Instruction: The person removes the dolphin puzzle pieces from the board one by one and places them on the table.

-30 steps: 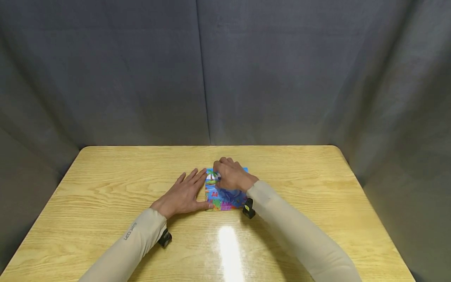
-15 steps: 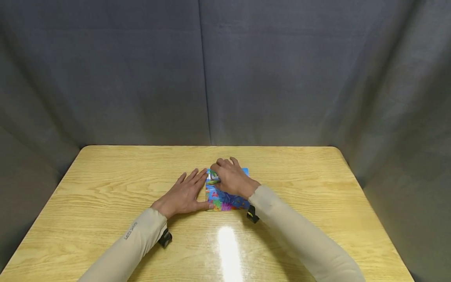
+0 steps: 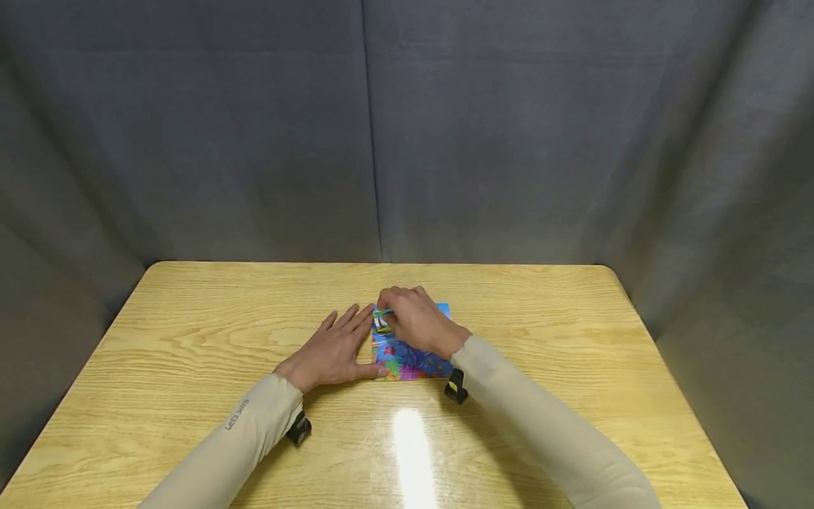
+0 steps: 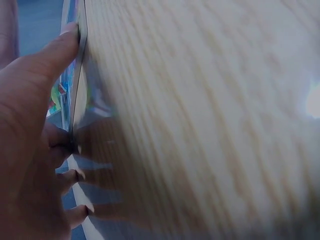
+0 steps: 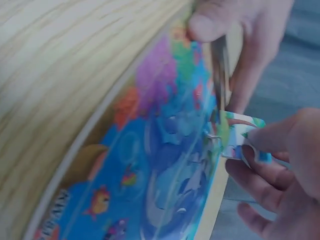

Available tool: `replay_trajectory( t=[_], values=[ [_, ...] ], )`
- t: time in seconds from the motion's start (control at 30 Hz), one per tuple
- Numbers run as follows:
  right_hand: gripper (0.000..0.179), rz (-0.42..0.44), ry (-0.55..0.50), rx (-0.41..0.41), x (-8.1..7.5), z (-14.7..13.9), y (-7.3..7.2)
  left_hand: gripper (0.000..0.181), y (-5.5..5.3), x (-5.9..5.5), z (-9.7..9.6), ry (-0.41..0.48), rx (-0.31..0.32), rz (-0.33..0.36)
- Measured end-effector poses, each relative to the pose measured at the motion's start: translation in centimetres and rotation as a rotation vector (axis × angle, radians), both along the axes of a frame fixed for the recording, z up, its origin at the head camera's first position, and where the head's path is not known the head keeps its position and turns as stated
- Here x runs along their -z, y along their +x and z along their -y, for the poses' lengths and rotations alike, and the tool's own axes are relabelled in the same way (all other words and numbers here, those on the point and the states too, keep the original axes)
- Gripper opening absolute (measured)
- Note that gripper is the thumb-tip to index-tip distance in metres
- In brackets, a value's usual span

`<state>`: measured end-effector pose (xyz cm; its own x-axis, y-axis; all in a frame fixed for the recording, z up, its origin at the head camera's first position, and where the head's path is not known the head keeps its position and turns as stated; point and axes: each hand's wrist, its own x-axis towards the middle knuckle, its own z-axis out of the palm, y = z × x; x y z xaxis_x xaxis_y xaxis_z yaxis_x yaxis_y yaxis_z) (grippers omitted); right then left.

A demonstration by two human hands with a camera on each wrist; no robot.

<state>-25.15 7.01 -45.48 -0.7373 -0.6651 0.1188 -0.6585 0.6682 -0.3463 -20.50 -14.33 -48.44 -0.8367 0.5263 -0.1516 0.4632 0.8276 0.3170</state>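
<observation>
Pinching a puzzle piece (image 5: 234, 131) thumb-to-finger, the right grip (image 3: 420, 322) is above the board (image 3: 416, 362) (left grip (image 3: 326, 359) spread, touching it).

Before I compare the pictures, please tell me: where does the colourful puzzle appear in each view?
Head: the puzzle is just below centre.
Left wrist: at upper left, seen nearly edge-on.
Right wrist: slantwise from top centre to lower left.
Shared landmark: the left thumb, at its edge.
</observation>
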Motion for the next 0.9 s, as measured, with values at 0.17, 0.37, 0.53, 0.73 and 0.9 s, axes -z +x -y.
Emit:
replay_trajectory(
  t=[0.17, 0.37, 0.53, 0.73, 0.9],
  values=[
    [0.006, 0.128, -0.065, 0.017, -0.9, -0.6, -0.4, 0.109, 0.0, 0.0, -0.1, -0.011, -0.003, 0.011],
    [0.007, 0.256, -0.142, 0.065, -1.4, -2.4, -1.3, 0.110, -0.1, 0.1, -0.1, -0.007, -0.003, 0.006],
    [0.006, 0.324, -0.158, 0.097, -1.6, -4.5, -2.3, 0.110, 0.0, 0.0, -0.1, -0.008, -0.002, 0.007],
    [0.007, 0.346, -0.140, 0.154, -2.1, -6.8, -2.6, 0.109, 0.0, 0.0, -0.1, -0.012, -0.006, 0.008],
    [0.006, 0.338, -0.125, 0.198, -2.2, -8.8, -2.6, 0.108, 0.0, -0.1, -0.1, -0.005, -0.002, 0.001]
  ],
)
